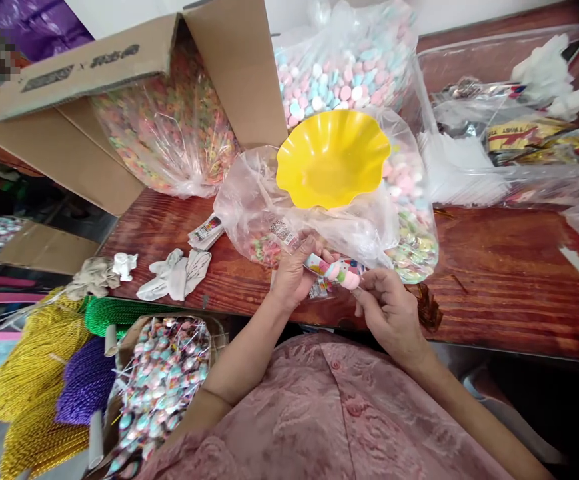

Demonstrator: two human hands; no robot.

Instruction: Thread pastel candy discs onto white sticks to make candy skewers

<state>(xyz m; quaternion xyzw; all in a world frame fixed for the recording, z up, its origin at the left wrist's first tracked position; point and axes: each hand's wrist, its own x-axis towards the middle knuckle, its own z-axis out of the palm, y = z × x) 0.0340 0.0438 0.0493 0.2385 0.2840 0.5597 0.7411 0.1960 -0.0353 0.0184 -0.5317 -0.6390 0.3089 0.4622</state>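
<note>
In front of my body, a small printed plastic candy packet (336,271) with pink, white and green sweets lies across both hands. My left hand (293,272) is closed around its left end. At the other end my right hand (388,308) pinches the packet's edge between thumb and fingers. Just beyond them sits a yellow wavy-rimmed bowl (332,160) on clear plastic bags of sweets (412,230). Another small printed packet (320,288) is partly hidden below my left hand.
An open cardboard box (239,67) holds a bag of colourful candy (169,133). A clear tray (544,175) with ties stands right. White gloves (175,275) and a stack of labels (206,232) lie left. Below are a box of wrapped lollipops (166,380) and yellow cord (44,353).
</note>
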